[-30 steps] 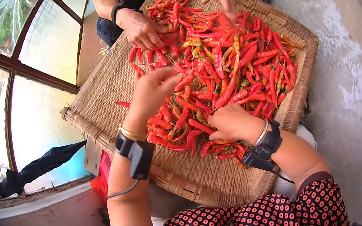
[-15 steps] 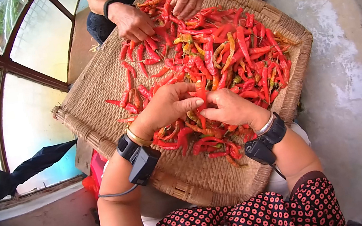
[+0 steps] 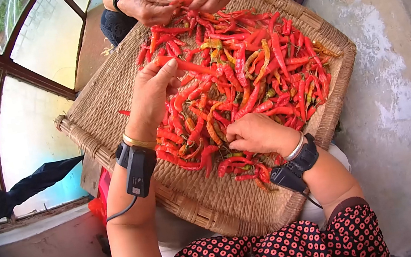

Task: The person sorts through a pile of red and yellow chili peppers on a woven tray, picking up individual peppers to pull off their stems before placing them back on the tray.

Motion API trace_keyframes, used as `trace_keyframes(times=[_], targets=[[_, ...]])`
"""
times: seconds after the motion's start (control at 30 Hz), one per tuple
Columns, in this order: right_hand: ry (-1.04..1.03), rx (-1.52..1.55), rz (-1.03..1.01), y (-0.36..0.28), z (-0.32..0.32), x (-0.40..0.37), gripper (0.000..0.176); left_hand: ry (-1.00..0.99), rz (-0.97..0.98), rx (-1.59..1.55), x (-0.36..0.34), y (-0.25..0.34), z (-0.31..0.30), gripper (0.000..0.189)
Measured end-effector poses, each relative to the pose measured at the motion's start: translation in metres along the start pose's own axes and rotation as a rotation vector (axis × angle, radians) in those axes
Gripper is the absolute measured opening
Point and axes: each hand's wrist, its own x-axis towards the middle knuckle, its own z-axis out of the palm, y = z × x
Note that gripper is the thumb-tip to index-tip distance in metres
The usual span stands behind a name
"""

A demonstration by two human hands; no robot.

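My left hand (image 3: pixel 150 91) pinches a long red chili pepper (image 3: pixel 189 67) between thumb and fingers, above the left part of the pile. The pepper points to the right. Over the near part of the pile, my right hand (image 3: pixel 259 133) has its fingers curled together; whatever they hold, if anything, is too small to make out. Below both hands lies a heap of chili peppers (image 3: pixel 280 55), mostly red with some yellow and orange ones. A woven basket tray (image 3: pixel 217 204) carries the heap.
Across the tray, another person's hands (image 3: pixel 149 8) hold red peppers at the far end. A window (image 3: pixel 47 116) and a folded black umbrella (image 3: pixel 37 185) are on the left. A worn plaster wall (image 3: pixel 385 73) stands on the right.
My hands have moved apart. The left has gone left and away from me with a red pepper; the right has shifted slightly nearer. The other person's hands have lifted and drawn together.
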Motion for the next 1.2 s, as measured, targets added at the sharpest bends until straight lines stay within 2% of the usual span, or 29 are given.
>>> trace_keyframes(times=[0.07,0.13,0.17,0.2,0.27,0.3,0.37,0.4,0.43,0.47,0.53,0.6,0.7,0.73,0.77,0.8,0.87,0.9,1.03,1.07,1.13,1.17,1.2], targets=[[-0.008,-0.020,-0.071,0.003,0.002,-0.003,0.020,-0.003,0.040,-0.051,0.001,-0.002,0.001,0.018],[-0.050,-0.044,-0.059,0.003,0.004,-0.003,0.021,0.097,0.011,0.043,-0.002,0.009,0.014,0.026],[-0.088,-0.073,-0.044,0.003,0.003,-0.002,0.021,0.059,0.015,0.360,0.007,-0.007,-0.001,0.029],[-0.085,-0.077,-0.046,0.002,0.002,-0.001,0.021,0.059,0.021,0.360,0.006,-0.006,0.000,0.029],[0.056,-0.117,-0.038,0.002,0.003,-0.001,0.022,-0.277,0.036,1.237,-0.008,-0.009,0.006,0.029],[0.055,-0.113,-0.038,0.001,0.004,0.000,0.022,-0.278,0.033,1.239,-0.016,-0.013,0.010,0.029],[0.257,-0.015,0.060,0.000,0.004,0.006,0.026,-0.477,0.063,1.667,-0.031,-0.020,0.019,0.032],[0.357,0.036,0.111,0.000,0.004,0.008,0.028,-0.482,0.062,1.670,-0.035,-0.022,0.021,0.032],[0.265,-0.040,0.129,-0.004,0.002,0.009,0.031,-0.517,0.104,1.699,-0.039,-0.023,0.022,0.033],[0.267,-0.038,0.129,-0.003,0.004,0.009,0.031,-0.550,0.146,1.727,-0.041,-0.024,0.023,0.033],[0.156,-0.119,0.040,-0.002,0.008,0.010,0.026,-0.541,0.181,1.715,-0.040,-0.027,0.021,0.031],[0.143,-0.089,0.006,-0.004,0.004,0.007,0.022,-0.547,0.185,1.719,-0.039,-0.027,0.019,0.028],[0.205,-0.059,-0.021,-0.007,-0.003,0.007,0.020,-0.490,0.225,1.777,-0.035,-0.026,0.015,0.025],[0.364,0.067,-0.062,-0.008,-0.007,0.008,0.019,-0.489,0.223,1.775,-0.033,-0.021,0.012,0.025],[0.521,0.196,-0.102,-0.009,-0.008,0.008,0.018,-0.489,0.191,1.584,-0.031,-0.011,0.007,0.023],[0.519,0.199,-0.101,-0.010,-0.009,0.006,0.018,-0.486,0.159,1.394,-0.029,0.001,0.003,0.021],[0.440,0.628,0.095,-0.012,-0.015,0.002,0.016,-0.471,-0.036,1.075,-0.025,0.018,-0.007,0.014],[0.312,0.859,0.127,-0.014,-0.020,0.000,0.017,-0.508,-0.098,0.951,-0.022,0.026,-0.012,0.014],[0.201,0.980,0.138,-0.013,-0.024,-0.003,0.014,-0.504,-0.267,0.600,-0.015,0.045,-0.019,0.021],[0.129,0.972,0.124,-0.011,-0.023,-0.003,0.013,-0.502,-0.267,0.599,-0.014,0.043,-0.017,0.021],[0.054,0.963,0.108,-0.010,-0.022,-0.002,0.013,-0.209,-0.019,0.363,-0.010,0.035,-0.006,0.028],[0.051,0.985,0.127,-0.011,-0.021,-0.001,0.013,-0.129,0.081,0.482,-0.006,0.027,-0.004,0.034],[0.047,1.007,0.147,-0.011,-0.021,-0.001,0.012,-0.127,0.082,0.482,-0.005,0.016,-0.004,0.034]])
